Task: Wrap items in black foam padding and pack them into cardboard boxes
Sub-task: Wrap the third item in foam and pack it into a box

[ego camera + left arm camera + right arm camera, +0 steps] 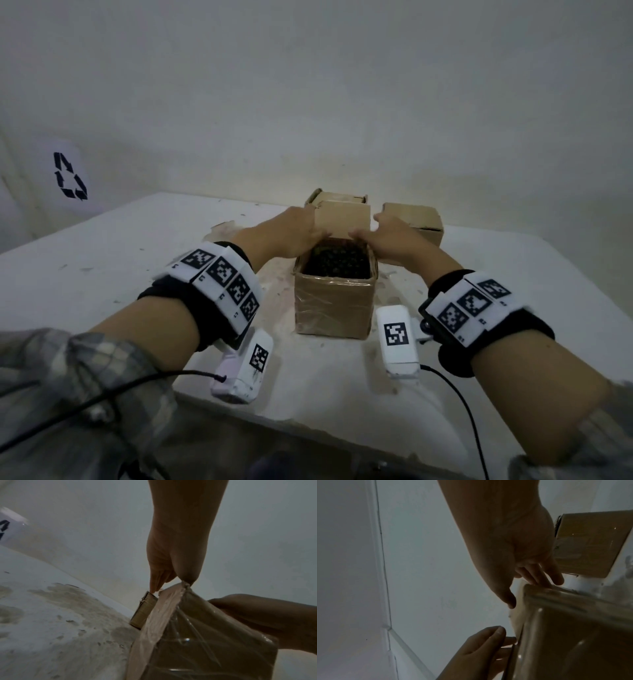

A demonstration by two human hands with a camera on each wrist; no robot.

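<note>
**Both hands on the rear flap of the open box**

Left hand [297, 230] grips the left edge of the upright rear flap [343, 218]: thumb in front, fingers behind the card, as the left wrist view shows. Right hand [386, 236] is at the flap's right edge, thumb across the front near its base. The right wrist view shows its fingers [544, 573] fairly straight, reaching over the box's top corner; whether they clasp the flap I cannot tell.

The open box [334, 303] stands on the white table [102, 274] between the two forearms, its front and sides bound in clear tape. Inside lies black foam padding [337, 262], filling the opening almost to the rim. Anything wrapped in it is hidden.

Two more cardboard boxes stand behind. One box [337, 197], directly behind the flap, shows only its top. A second, closed box [414, 219] sits behind and to the right, just past the right hand; the right wrist view shows it apart from the open box.

Table surface is scuffed and stained around the boxes. A white bin [65, 178] with a black recycling mark stands past the table's far left edge. Each wrist carries a band of square black-and-white markers and a white camera unit with a black cable.
</note>
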